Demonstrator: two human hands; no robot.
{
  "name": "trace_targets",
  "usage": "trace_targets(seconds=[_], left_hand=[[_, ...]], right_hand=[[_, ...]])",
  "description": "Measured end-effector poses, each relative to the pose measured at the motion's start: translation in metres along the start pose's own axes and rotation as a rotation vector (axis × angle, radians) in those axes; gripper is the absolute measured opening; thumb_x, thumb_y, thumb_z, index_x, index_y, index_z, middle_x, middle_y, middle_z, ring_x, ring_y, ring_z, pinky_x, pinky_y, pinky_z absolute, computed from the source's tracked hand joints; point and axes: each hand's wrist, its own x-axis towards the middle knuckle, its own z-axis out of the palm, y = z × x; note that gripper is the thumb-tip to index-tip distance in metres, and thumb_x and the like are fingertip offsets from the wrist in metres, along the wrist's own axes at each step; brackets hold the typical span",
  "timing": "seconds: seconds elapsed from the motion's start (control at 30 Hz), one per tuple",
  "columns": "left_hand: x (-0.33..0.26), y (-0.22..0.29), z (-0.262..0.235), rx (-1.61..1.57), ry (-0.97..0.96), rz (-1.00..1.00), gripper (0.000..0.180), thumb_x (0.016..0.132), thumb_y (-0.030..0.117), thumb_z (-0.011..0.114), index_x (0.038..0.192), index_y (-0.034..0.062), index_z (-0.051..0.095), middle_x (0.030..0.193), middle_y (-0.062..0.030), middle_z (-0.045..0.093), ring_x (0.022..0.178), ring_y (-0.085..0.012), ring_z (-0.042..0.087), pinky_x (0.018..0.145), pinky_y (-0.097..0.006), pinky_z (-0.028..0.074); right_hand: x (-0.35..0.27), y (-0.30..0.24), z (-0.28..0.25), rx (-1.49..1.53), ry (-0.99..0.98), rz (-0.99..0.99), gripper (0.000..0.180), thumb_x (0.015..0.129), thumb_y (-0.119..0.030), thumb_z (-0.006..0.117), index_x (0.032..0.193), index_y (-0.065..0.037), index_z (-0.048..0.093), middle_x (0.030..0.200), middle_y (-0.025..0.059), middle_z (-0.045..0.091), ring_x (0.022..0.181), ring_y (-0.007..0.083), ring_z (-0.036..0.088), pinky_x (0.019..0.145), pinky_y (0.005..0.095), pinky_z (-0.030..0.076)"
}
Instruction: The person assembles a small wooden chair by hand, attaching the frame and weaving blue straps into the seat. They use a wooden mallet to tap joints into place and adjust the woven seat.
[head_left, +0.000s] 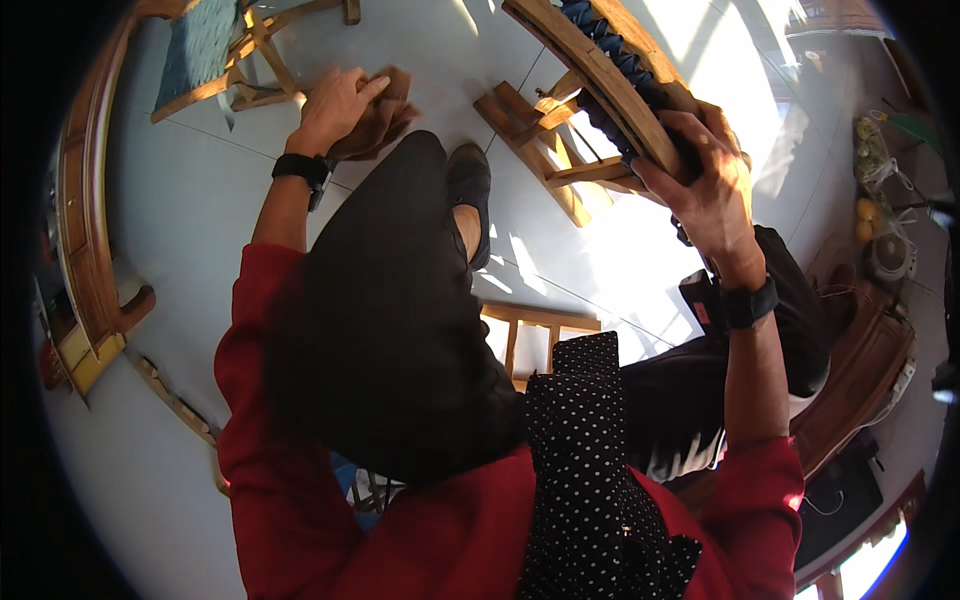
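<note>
My left hand (pixel 335 108), slightly smeared by motion, is closed on a crumpled brown cloth (pixel 378 128) beside my raised knee. My right hand (pixel 712 190) wraps round the near end of a wooden folding stool (pixel 598 72), with the thumb on one side and the fingers on the other. Dark cord or strap is wound along the stool between its two top rails. Its crossed wooden legs (pixel 545 150) stick out to the left, tilted over the floor. My fingers hide the rail's near end.
Another wooden stool with a blue-grey seat (pixel 195 55) stands at the far left. A wooden frame (pixel 535 330) lies between my legs. Wooden furniture (pixel 85 190) lines the left side. On the right are a low wooden cabinet (pixel 865 385) and bagged yellow fruit (pixel 866 220).
</note>
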Motion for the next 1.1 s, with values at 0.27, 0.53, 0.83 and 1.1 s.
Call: trace_targets(seconds=[0.27, 0.53, 0.83, 1.1], left_hand=[[-0.138, -0.102, -0.168, -0.195, 0.163, -0.039, 0.035, 0.098, 0.030, 0.061, 0.123, 0.0064, 0.060, 0.109, -0.0071, 0.066, 0.102, -0.0139, 0.061, 0.091, -0.031, 0.048], [-0.174, -0.068, -0.315, -0.712, 0.609, 0.368, 0.043, 0.103, 0.036, 0.053, 0.135, 0.0083, 0.057, 0.118, -0.0086, 0.067, 0.107, -0.0165, 0.063, 0.094, -0.031, 0.051], [-0.176, -0.008, -0.215, -0.772, 0.495, -0.032, 0.067, 0.094, 0.057, 0.055, 0.118, -0.0060, 0.061, 0.107, -0.0240, 0.068, 0.099, -0.0319, 0.067, 0.088, -0.041, 0.051], [-0.250, 0.082, -0.123, -0.988, 0.029, 0.250, 0.056, 0.083, 0.001, 0.065, 0.134, 0.0027, 0.041, 0.121, -0.0175, 0.057, 0.118, -0.0251, 0.055, 0.100, -0.036, 0.046]], right_hand=[[-0.024, -0.030, 0.025, -0.017, -0.026, 0.068, 0.055, 0.077, -0.039, 0.076, 0.125, -0.015, 0.065, 0.127, 0.0090, 0.053, 0.118, 0.0298, 0.055, 0.098, 0.0389, 0.049], [-0.054, -0.029, 0.020, 0.031, -0.097, 0.340, 0.070, 0.077, -0.035, 0.077, 0.139, -0.013, 0.052, 0.125, 0.0183, 0.046, 0.115, 0.0358, 0.055, 0.097, 0.0418, 0.047], [-0.083, -0.057, 0.043, -0.036, 0.049, 0.380, 0.074, 0.073, -0.044, 0.073, 0.138, -0.015, 0.052, 0.127, 0.0184, 0.053, 0.118, 0.0351, 0.055, 0.093, 0.0444, 0.047], [-0.119, -0.039, 0.035, -0.015, 0.216, 0.296, 0.074, 0.074, -0.041, 0.077, 0.138, -0.014, 0.052, 0.123, 0.0184, 0.049, 0.115, 0.0357, 0.054, 0.097, 0.0420, 0.047]])
